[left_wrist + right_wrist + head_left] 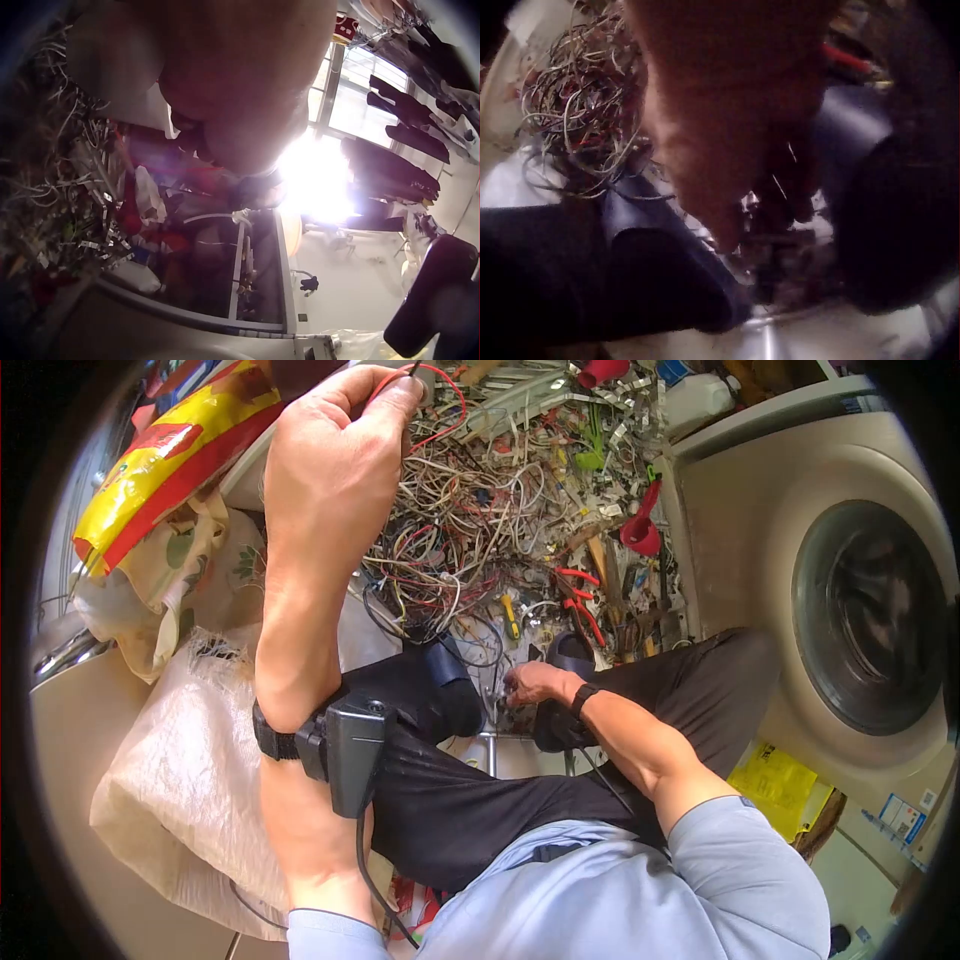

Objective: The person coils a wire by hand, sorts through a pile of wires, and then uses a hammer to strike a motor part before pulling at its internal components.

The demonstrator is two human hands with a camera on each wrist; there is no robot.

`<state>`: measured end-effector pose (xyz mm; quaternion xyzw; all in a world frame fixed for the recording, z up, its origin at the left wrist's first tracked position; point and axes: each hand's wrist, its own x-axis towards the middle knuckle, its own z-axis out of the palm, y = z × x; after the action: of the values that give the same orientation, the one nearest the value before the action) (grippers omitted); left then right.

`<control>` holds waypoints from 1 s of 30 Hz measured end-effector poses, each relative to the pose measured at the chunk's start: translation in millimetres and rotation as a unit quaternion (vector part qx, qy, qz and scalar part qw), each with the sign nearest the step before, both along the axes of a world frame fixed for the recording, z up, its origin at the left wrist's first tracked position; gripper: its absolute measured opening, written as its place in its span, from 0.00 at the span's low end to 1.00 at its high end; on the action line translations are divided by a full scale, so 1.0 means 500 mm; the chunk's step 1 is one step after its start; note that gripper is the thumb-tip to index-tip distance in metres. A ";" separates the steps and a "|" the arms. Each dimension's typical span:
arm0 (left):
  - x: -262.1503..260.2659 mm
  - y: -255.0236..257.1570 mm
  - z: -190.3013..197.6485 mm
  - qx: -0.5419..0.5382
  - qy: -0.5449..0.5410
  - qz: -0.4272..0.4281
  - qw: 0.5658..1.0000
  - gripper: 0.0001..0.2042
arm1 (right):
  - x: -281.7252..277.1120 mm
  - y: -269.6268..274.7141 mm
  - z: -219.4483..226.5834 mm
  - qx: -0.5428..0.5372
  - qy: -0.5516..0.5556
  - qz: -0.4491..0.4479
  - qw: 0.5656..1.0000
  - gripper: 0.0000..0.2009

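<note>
Fingers (395,395) of the left hand (335,460) pinch a red wire (440,400), raised high over a tangled heap of wires (470,530) on the floor. Down between the person's knees, the right hand (535,682) curls its fingers at a small metal part (497,705); whether they actually grip it cannot be told, since the right wrist view is dark and blurred there.

Scrap covers the floor: wire offcuts, metal clips, red-handled pliers (580,600) and a red scoop (640,530) lie close together, leaving little bare ground. A washing machine (850,610) walls in the right side, with a yellow paper (775,785) at its foot. On the left, a white woven sack (190,790) and a yellow and red bag (160,460) crowd the raised arm.

Only the left wrist view shows a bright window (352,112) with dark clothes (390,169) hanging beside it. The right wrist view shows the wire heap (577,105) just beyond the dark trouser leg (570,270).
</note>
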<state>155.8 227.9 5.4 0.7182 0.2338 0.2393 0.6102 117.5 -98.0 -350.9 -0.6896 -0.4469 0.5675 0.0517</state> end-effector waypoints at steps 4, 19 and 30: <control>-0.005 -0.007 0.011 0.074 0.036 0.021 0.996 0.10 | 0.034 0.027 -0.001 0.035 -0.120 -0.059 0.990 0.19; -0.011 -0.031 0.009 0.072 0.083 0.043 0.993 0.10 | 0.132 0.262 -0.035 0.047 -0.275 -0.309 0.909 0.55; -0.015 -0.028 -0.008 0.040 0.056 -0.001 0.998 0.08 | 0.170 0.234 -0.013 0.029 -0.372 -0.133 0.918 0.52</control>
<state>148.2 213.7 1.3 0.7545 0.2575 0.2074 0.5670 202.5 18.8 -357.4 -0.9023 -0.3541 0.2449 -0.0233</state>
